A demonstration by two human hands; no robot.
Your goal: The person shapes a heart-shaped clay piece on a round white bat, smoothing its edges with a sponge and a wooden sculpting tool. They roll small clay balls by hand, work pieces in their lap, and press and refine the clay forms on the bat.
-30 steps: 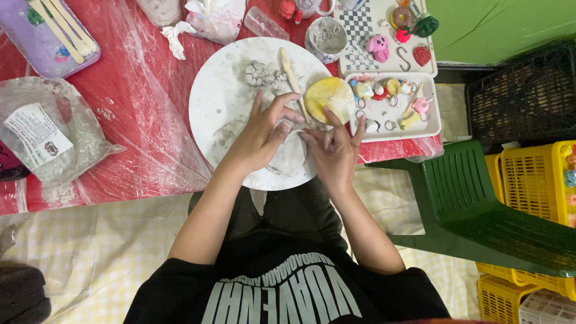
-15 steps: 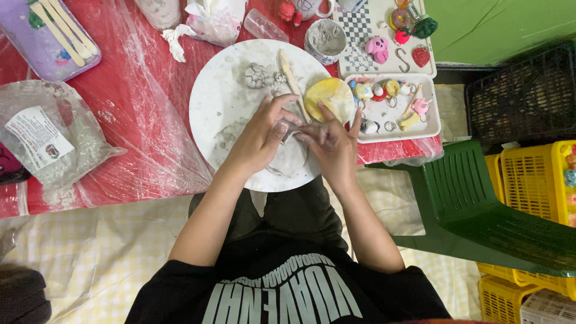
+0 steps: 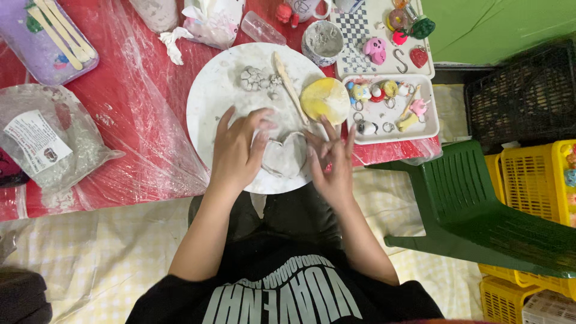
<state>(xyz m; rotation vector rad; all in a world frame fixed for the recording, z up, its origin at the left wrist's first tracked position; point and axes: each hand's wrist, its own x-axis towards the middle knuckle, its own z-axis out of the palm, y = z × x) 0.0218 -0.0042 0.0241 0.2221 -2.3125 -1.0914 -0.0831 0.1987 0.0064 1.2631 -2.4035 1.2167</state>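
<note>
Shaping a grey clay heart [image 3: 287, 155] on the white plate [image 3: 210, 102] at the bench edge, left hand [image 3: 237, 150] and right hand [image 3: 333, 159] open, fingers pressing its sides; next likely needs gentle smoothing.

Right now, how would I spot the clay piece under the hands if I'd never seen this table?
Find the round white plate on the red table. At its near edge, between the left hand and right hand, lies a flat grey clay heart. The clay lumps farther back are small and crumbly.
</note>
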